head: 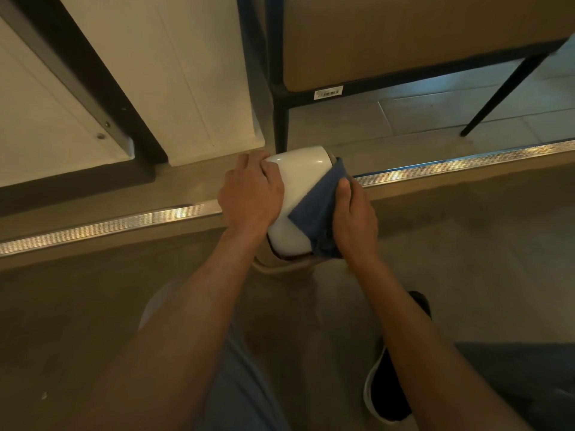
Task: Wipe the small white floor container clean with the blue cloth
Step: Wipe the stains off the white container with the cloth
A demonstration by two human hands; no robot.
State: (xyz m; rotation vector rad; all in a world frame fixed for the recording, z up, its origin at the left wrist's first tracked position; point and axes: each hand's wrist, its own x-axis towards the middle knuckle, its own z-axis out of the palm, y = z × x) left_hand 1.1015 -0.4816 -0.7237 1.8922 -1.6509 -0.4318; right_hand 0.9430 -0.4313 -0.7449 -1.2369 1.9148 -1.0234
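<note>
White container (294,181) on the floor by the metal step edge (435,166), long axis running away from the body. Left hand (250,194) clamped on its left flank; right hand (354,219) pressing the blue cloth (314,213) against its right flank, nearer the wiping surface.

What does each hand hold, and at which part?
Left hand grips the white container on its left side; right hand presses the blue cloth against its right side.

The container (295,194) lies between both hands: left hand (250,194) on its left, cloth (317,209) under the right hand (354,219) on its right; chair (404,57) beyond.
</note>
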